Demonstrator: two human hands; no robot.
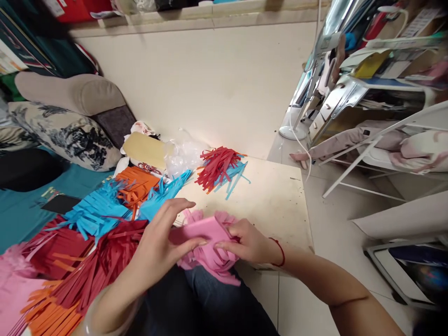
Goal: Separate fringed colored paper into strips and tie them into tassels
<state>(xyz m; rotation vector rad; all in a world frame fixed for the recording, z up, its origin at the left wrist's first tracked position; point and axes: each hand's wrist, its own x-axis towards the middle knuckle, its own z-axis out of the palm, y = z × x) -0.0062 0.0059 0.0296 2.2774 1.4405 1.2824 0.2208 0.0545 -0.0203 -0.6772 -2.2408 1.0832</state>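
**Now: pink fringed paper held between both hands over the lap**

Broadly, a low pale wooden board (273,205) fills the middle of the view. Its left half is buried under heaps of cut paper fringe: a dark red heap (101,266) nearest, a sky-blue heap (94,210) behind it, and an orange bundle (138,184) further back. A smaller tangle of red and blue strips (219,170) lies apart near the far edge.

At the board's near edge, above the person's knees, is the folded pink paper piece with a cut fringe (210,242). Its flat band runs roughly left to right, and the fringe falls toward the lap.

It lies directly between the hands, and both touch it. The left hand (159,242) is half open, with the thumb pressed on the band's left end and the fingers spread above. The right hand (250,242) is curled around the right end, gripping it.
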